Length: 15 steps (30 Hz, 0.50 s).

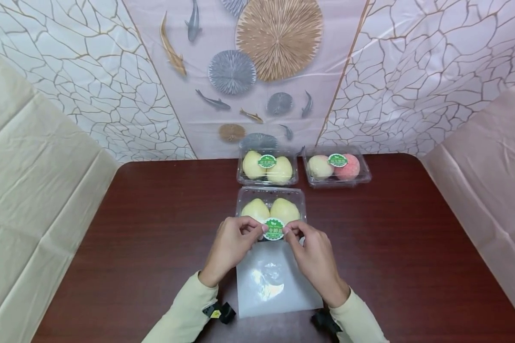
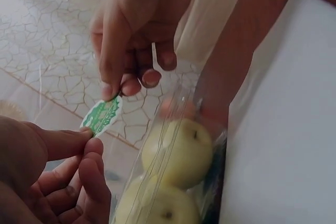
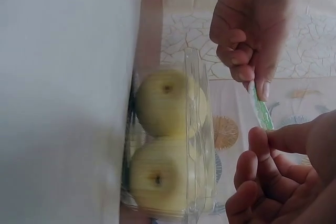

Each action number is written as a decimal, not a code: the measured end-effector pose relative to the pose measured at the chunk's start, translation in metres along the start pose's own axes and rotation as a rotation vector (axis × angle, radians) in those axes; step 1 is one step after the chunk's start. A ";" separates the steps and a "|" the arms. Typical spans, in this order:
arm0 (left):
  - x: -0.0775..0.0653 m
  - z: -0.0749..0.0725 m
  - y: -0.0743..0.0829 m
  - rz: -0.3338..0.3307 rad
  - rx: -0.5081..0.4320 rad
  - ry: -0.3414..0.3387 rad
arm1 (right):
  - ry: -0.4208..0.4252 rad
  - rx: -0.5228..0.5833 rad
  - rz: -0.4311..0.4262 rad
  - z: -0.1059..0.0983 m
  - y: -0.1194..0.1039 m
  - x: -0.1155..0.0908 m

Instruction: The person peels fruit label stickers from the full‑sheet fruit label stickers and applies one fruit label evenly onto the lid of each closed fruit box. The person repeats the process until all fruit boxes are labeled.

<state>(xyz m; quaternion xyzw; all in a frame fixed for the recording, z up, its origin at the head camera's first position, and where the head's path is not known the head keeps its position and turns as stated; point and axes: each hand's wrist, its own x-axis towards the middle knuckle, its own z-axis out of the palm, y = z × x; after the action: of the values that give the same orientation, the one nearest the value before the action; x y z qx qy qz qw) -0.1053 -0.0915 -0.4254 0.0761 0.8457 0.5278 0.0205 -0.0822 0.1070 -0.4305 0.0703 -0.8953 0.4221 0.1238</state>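
Observation:
A round green-and-white sticker [image 1: 274, 229] is stretched between both hands, above the near edge of a clear plastic fruit box [image 1: 271, 192]. My left hand [image 1: 233, 244] pinches its left edge between thumb and forefinger. On the other side my right hand [image 1: 314, 253] pinches the right edge the same way. Two pale yellow-green pears [image 3: 160, 103] sit inside the box, whose lid is down. In the left wrist view the sticker [image 2: 101, 117] is held clear of the box. A white sheet [image 1: 274, 281] lies on the table in front of the box, partly under my right hand.
Behind stand two more clear boxes with green labels: one with yellow pears [image 1: 267, 166], one to its right with a pale fruit and a pink fruit [image 1: 336, 166]. The dark red-brown table [image 1: 167, 214] ends at a patterned cloth backdrop [image 1: 257, 85].

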 end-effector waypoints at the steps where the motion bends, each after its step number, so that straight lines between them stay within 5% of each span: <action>1: 0.002 0.000 0.001 -0.001 0.012 0.009 | -0.009 0.003 0.000 -0.001 0.000 0.003; 9: 0.024 0.000 0.010 -0.007 0.133 0.031 | -0.101 0.007 0.059 -0.011 0.000 0.031; 15: 0.039 -0.002 0.017 -0.026 0.235 -0.027 | -0.160 -0.083 0.062 -0.014 0.004 0.054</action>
<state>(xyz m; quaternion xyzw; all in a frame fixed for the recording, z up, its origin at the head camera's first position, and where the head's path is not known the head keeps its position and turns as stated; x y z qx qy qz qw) -0.1425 -0.0802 -0.4074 0.0743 0.9022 0.4238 0.0297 -0.1328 0.1192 -0.4098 0.0708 -0.9208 0.3812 0.0418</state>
